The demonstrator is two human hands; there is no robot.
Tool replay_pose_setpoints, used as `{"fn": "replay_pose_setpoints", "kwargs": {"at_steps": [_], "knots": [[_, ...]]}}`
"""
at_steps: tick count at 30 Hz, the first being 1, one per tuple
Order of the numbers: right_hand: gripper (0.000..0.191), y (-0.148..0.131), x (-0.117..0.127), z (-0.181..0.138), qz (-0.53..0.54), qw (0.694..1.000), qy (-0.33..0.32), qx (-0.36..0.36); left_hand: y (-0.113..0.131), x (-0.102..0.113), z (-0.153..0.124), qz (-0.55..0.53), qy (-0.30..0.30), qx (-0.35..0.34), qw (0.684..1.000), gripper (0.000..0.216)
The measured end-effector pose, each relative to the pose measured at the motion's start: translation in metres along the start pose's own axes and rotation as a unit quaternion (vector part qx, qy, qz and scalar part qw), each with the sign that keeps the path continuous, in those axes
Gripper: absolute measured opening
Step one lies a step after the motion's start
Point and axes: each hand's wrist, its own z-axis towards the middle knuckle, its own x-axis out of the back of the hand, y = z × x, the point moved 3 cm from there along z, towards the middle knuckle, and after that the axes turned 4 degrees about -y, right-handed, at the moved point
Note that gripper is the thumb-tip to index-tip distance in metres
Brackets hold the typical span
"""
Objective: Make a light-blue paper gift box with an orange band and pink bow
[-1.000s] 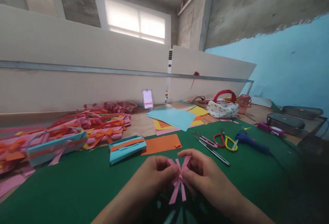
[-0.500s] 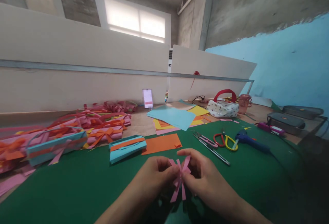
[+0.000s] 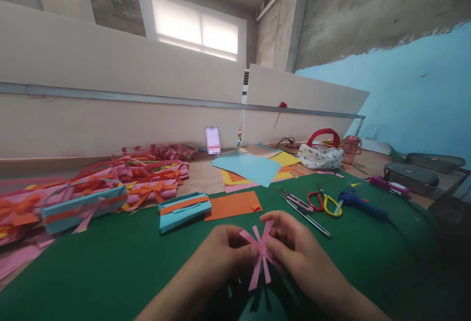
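A pink paper bow [image 3: 262, 249] with several narrow strips spreading from its middle is held up over the green mat [image 3: 121, 272]. My left hand [image 3: 233, 252] pinches it from the left, thumb against the strips near the centre. From the right, my right hand [image 3: 290, 245] grips it with thumb and fingers, the index finger raised and curved above. Just beyond my hands lie an orange paper sheet [image 3: 230, 206] and a folded light blue paper piece [image 3: 184, 213] with an orange band. Parts of the bow are hidden behind my fingers.
To the right lie scissors [image 3: 333, 207] with red and yellow handles, silver tweezers [image 3: 309, 220] and a blue glue gun [image 3: 362, 203]. Pink and orange paper pieces [image 3: 154, 188] are heaped at left. Blue sheets [image 3: 250, 165], a phone [image 3: 213, 140] and a patterned pouch [image 3: 320, 156] stand farther back.
The pink bow has turned a little, so its strips now fan out more visibly between my hands. Both hands keep hold of it, nearly in the same place.
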Motion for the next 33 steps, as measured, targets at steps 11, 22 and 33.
{"fn": "replay_pose_setpoints", "kwargs": {"at_steps": [11,22,33], "knots": [[0.028,0.003,0.001,0.000,-0.004,1.000,0.008,0.007,-0.004,0.000,0.003,-0.050,-0.003,0.021,0.999,0.030],[0.028,0.001,-0.001,0.000,0.007,1.000,-0.001,0.009,-0.009,0.002,0.007,-0.009,0.015,0.007,1.000,0.024],[0.047,-0.008,0.003,0.006,-0.109,0.991,0.046,0.056,0.001,-0.008,0.001,-0.004,-0.024,0.006,1.000,0.030]]}}
